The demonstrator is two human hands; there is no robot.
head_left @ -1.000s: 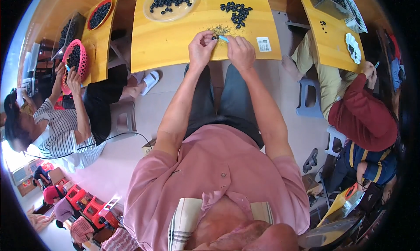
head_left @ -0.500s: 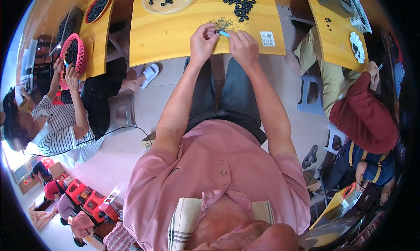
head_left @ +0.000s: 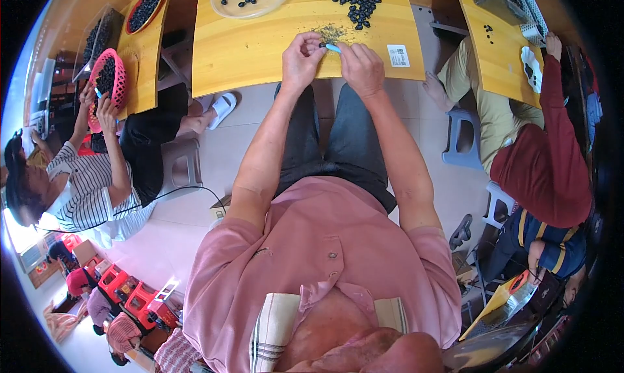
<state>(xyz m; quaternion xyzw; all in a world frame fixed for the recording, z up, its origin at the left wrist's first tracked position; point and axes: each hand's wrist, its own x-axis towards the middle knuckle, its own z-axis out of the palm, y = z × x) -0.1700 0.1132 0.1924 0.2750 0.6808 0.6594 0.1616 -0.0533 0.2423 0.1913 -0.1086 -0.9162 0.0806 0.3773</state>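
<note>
Above the near edge of the yellow table (head_left: 247, 54), my left hand (head_left: 301, 62) pinches a small, dark, round bead-like piece (head_left: 322, 46). My right hand (head_left: 361, 67) is closed on a small tool with a light-blue handle (head_left: 333, 48), one end of which meets the dark piece. The tool's working tip is too small to make out. Dark and pale crumbs (head_left: 331, 32) lie scattered just beyond my fingers. Past them, to the right, sits a loose cluster of similar dark pieces (head_left: 361, 10).
A shallow translucent dish (head_left: 229, 13) with dark pieces stands at the far left. A white printed label (head_left: 398, 55) lies at the right. People work at side tables, one beside a pink basket (head_left: 119, 80), another near a white scalloped dish (head_left: 530, 67). Stools (head_left: 461, 139) stand below.
My hands stay in nearly the same place, still on the tool and dark piece. At the right table, the person in dark red has stretched an arm forward toward the white basket.
</note>
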